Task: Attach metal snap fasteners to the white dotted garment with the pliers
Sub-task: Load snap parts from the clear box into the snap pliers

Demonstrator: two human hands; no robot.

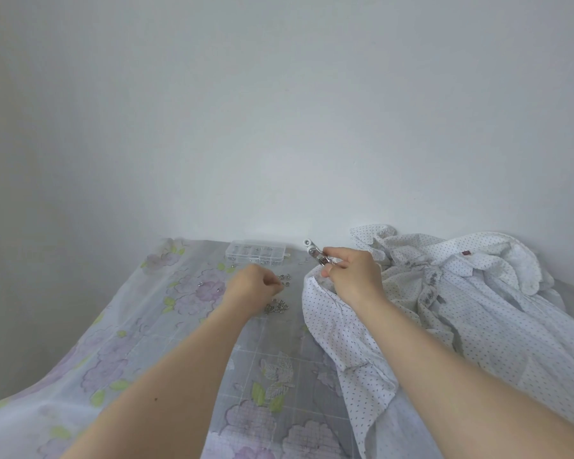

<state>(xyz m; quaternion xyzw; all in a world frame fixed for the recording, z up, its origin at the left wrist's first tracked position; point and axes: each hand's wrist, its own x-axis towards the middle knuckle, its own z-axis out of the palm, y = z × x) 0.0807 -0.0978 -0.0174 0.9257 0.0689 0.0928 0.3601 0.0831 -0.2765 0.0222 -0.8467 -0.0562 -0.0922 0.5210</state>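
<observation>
Metal pliers [315,253] gripped in right hand [355,276], left hand [256,284] curled over snaps [277,304]

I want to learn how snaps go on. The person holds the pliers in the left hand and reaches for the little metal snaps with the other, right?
Not quite: the head view shows the pliers in the right hand, over the white dotted garment. The left hand reaches for the loose metal snaps.

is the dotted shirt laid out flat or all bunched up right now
Bunched up. The white dotted garment lies crumpled in folds on the floral cloth, one edge drawn toward the right hand holding the pliers.
</observation>
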